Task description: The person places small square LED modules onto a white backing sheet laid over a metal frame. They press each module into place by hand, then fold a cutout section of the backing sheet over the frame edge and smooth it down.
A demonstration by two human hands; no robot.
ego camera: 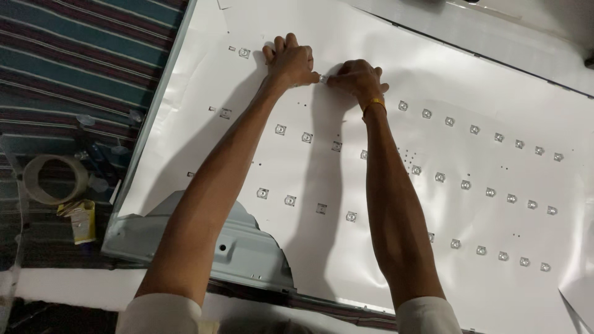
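A large white reflector sheet (346,37) covers a flat panel and carries rows of small clear lenses (280,129). My left hand (289,62) and my right hand (356,79) meet at the far row, fingers pinched together on one small clear lens (323,78) between them. A yellow band sits on my right wrist (374,106). At the near left corner the sheet is torn away, showing the grey metal back panel (247,247).
A roll of clear tape (54,178) and a small yellow tube (82,221) lie on the striped cloth (80,68) to the left. A second white panel (507,37) lies beyond the far edge. Loose white sheet curls at the lower right (578,297).
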